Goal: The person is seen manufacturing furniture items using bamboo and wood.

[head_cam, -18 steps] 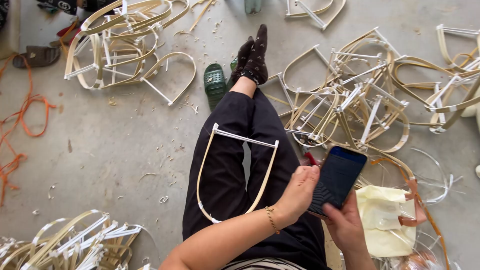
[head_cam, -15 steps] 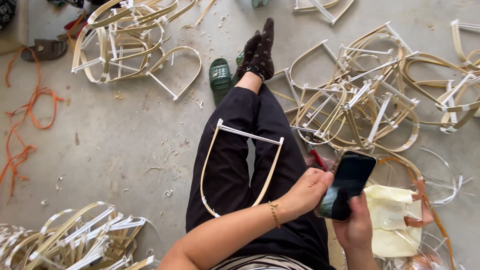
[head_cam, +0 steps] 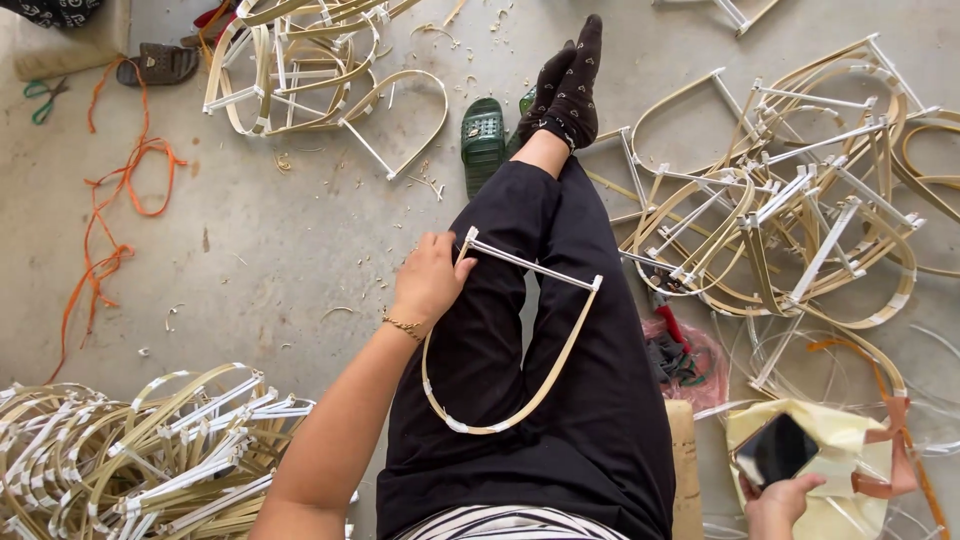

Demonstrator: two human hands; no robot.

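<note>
Seen from the head camera, the person sits on the concrete floor [head_cam: 260, 240] with both legs in black trousers stretched forward and crossed at the ankles in dark socks. The left arm reaches forward from the lower left, forearm bare, a thin bracelet at the wrist; the left hand [head_cam: 430, 283] lies palm down on the left thigh, fingers curled around the near corner of a bent bamboo frame [head_cam: 520, 395]. That frame rests across the lap, its straight white crossbar running from the hand toward the right knee and its curved strip looping back toward the waist. The right hand [head_cam: 778, 500] sits low at the bottom right, only partly in view, wrist bent upward, fingers wrapped under a dark phone [head_cam: 775, 450] held screen up above a pale yellow bag [head_cam: 840, 475]. Piles of similar frames lie on the floor at the lower left [head_cam: 150, 450], upper left [head_cam: 300, 70] and right [head_cam: 790, 210]. A green sandal [head_cam: 483, 140] lies just beside the feet, and an orange cord [head_cam: 120, 210] trails along the left.
</note>
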